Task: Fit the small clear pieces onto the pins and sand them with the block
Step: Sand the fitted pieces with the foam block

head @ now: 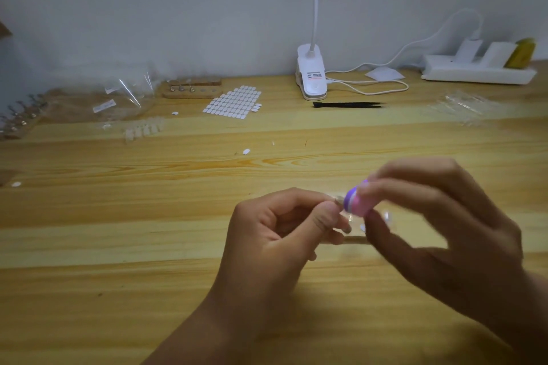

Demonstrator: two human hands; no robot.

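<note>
My left hand (284, 225) pinches a small pin (338, 201) with a clear piece on its tip, thumb and forefinger curled round it, above the middle of the wooden table (148, 246). My right hand (439, 216) grips a pink and purple sanding block (357, 200), blurred, and holds its end against the clear piece. Several loose clear pieces (143, 127) lie at the far left. A wooden pin stand (192, 89) sits at the back and another pin stand (20, 118) is at the left edge.
A sheet of white oval stickers (234, 102) lies beside the stand, with plastic bags (118, 98) to its left. A white clip lamp (311, 74), black tweezers (350, 104), a clear tray (462, 107) and a power strip (477, 68) stand along the back.
</note>
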